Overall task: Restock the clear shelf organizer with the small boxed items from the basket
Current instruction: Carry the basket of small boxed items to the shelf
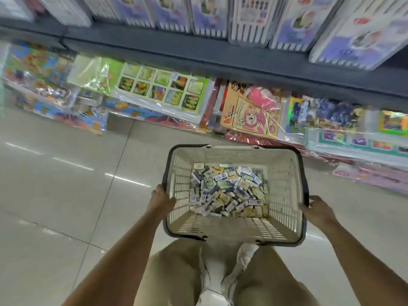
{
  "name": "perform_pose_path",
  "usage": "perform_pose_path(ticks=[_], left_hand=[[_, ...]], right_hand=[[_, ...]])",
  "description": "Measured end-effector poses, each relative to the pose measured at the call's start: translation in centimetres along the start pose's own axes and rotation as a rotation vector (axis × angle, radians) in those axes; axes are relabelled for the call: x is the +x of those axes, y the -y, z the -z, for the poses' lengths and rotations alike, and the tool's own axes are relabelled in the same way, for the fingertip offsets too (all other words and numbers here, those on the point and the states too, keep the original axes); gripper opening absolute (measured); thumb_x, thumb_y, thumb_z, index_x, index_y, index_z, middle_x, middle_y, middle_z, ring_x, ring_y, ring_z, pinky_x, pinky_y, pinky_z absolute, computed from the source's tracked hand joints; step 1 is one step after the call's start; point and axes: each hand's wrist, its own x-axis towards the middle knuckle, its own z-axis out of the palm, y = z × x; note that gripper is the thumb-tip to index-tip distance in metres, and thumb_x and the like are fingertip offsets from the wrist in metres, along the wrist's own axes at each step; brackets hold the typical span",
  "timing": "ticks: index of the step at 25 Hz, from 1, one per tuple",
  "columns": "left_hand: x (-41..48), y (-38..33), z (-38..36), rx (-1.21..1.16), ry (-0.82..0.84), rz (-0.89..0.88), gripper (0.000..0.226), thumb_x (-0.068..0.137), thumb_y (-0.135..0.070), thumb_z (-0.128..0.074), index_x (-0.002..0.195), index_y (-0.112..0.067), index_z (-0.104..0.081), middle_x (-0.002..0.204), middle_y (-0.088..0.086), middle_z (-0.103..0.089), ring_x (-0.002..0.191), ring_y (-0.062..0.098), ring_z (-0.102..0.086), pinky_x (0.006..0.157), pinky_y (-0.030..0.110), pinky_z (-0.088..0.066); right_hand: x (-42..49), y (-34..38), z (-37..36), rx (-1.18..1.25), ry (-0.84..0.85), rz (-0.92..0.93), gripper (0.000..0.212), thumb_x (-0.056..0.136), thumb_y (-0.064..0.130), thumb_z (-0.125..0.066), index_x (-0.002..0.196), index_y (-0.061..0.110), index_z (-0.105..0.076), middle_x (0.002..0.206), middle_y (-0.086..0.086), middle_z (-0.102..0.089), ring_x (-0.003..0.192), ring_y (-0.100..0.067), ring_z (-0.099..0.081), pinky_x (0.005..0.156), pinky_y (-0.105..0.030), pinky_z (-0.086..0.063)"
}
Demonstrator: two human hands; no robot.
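I have the basket [220, 226] gripped by both of its long sides, and it sits straight in front of my knees [176, 272], its near end above one of my white shoes [245, 257]. My left hand [162, 200] clamps the left rim, thumb hooked over the dark edge onto the inner wall and the other fingers down the outside. My right hand [318, 209] is curled around the right rim from the outside, knuckles up and fingertips pressed against the edge. I cannot tell whether the basket is resting on the floor or hanging in my grip. It is cream plastic with slotted walls and a dark band round the top. The small boxed items [227, 191] lie in a loose, jumbled heap over its bottom, mostly white, blue and yellow, none of them stacked; their print is too small to read. Pale glossy floor tiles [66, 184] spread to my left and catch streaks of light. Beyond the basket, shrink-wrapped picture packs [163, 91] lean in a row at floor level under a dark shelf edge [198, 51]. White slotted plastic trays [249, 18] with printed labels stand side by side on that shelf. All of this background is blurred
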Motion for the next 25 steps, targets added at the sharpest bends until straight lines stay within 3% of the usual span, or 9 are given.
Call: perform_pose_path(ticks=[2, 5, 7, 9, 12, 15, 22, 25], left_hand=[[2.0, 0.2, -1.1, -0.031, -0.044, 0.048, 0.046, 0.082, -0.012, -0.059, 0.124, -0.003, -0.041, 0.115, 0.018, -0.054, 0.1, 0.036, -0.057, 0.071, 0.036, -0.046], [5.4, 0.6, -2.2, -0.216, -0.096, 0.134, 0.027, 0.082, -0.008, -0.054, 0.108, 0.0, -0.056, 0.09, 0.016, -0.064, 0.079, 0.034, -0.062, 0.062, 0.035, -0.05], [6.8, 0.9, -2.3, -0.414, -0.096, 0.221, 0.018, 0.082, -0.007, -0.055, 0.097, 0.0, -0.063, 0.076, 0.013, -0.064, 0.07, 0.03, -0.063, 0.068, 0.037, -0.054], [7.2, 1.1, -2.0, -0.556, -0.065, 0.283, 0.013, 0.084, -0.009, -0.056, 0.091, -0.002, -0.064, 0.069, 0.009, -0.062, 0.061, 0.023, -0.06, 0.069, 0.036, -0.052], [5.8, 1.3, -1.2, -0.558, -0.062, 0.272, 0.006, 0.085, -0.01, -0.055, 0.085, -0.007, -0.061, 0.07, 0.008, -0.063, 0.061, 0.022, -0.059, 0.076, 0.04, -0.054], [2.8, 1.7, 1.5, -0.548, -0.08, 0.22, 0.009, 0.085, -0.012, -0.056, 0.077, -0.014, -0.058, 0.076, 0.009, -0.064, 0.065, 0.024, -0.061, 0.078, 0.039, -0.054], [-7.6, 1.0, 13.0, -0.589, -0.075, 0.173, 0.007, 0.085, -0.012, -0.056, 0.091, -0.01, -0.059, 0.072, 0.005, -0.062, 0.063, 0.019, -0.059, 0.067, 0.03, -0.051], [-13.2, 3.1, 17.6, -0.632, -0.064, 0.196, 0.006, 0.085, -0.01, -0.057, 0.09, -0.007, -0.058, 0.068, 0.006, -0.058, 0.06, 0.02, -0.054, 0.065, 0.031, -0.049]], right_hand=[[1.9, 0.3, -0.7, 0.112, -0.03, -0.008, 0.037, 0.087, 0.023, -0.059, 0.115, 0.0, -0.053, 0.099, -0.02, -0.063, 0.09, -0.035, -0.059, 0.075, -0.034, -0.041], [4.0, 1.1, -1.8, 0.414, -0.04, -0.11, 0.023, 0.086, 0.019, -0.059, 0.096, -0.002, -0.06, 0.077, -0.012, -0.063, 0.069, -0.025, -0.057, 0.069, -0.029, -0.041], [4.4, 1.4, -2.2, 0.611, -0.06, -0.174, 0.016, 0.086, 0.016, -0.06, 0.089, 0.0, -0.06, 0.066, -0.008, -0.06, 0.058, -0.019, -0.055, 0.063, -0.027, -0.042], [4.4, 1.7, -2.4, 0.688, -0.075, -0.214, 0.014, 0.086, 0.014, -0.06, 0.079, 0.002, -0.057, 0.06, -0.007, -0.054, 0.053, -0.018, -0.05, 0.053, -0.025, -0.04], [2.6, 1.3, -2.5, 0.711, -0.092, -0.245, 0.025, 0.087, 0.013, -0.061, 0.065, 0.006, -0.052, 0.062, -0.01, -0.051, 0.052, -0.018, -0.048, 0.058, -0.029, -0.043], [-0.9, 1.2, -0.9, 0.676, -0.12, -0.254, 0.02, 0.086, 0.017, -0.062, 0.074, 0.003, -0.054, 0.062, -0.009, -0.053, 0.053, -0.018, -0.05, 0.067, -0.033, -0.041], [-12.2, 4.4, 7.4, 0.622, -0.126, -0.219, 0.013, 0.087, 0.01, -0.06, 0.085, -0.002, -0.055, 0.059, -0.008, -0.05, 0.051, -0.019, -0.047, 0.053, -0.031, -0.038], [-18.4, 6.3, 10.1, 0.575, -0.093, -0.18, 0.012, 0.088, 0.009, -0.058, 0.086, -0.002, -0.054, 0.059, -0.008, -0.05, 0.046, -0.017, -0.05, 0.043, -0.021, -0.04]])
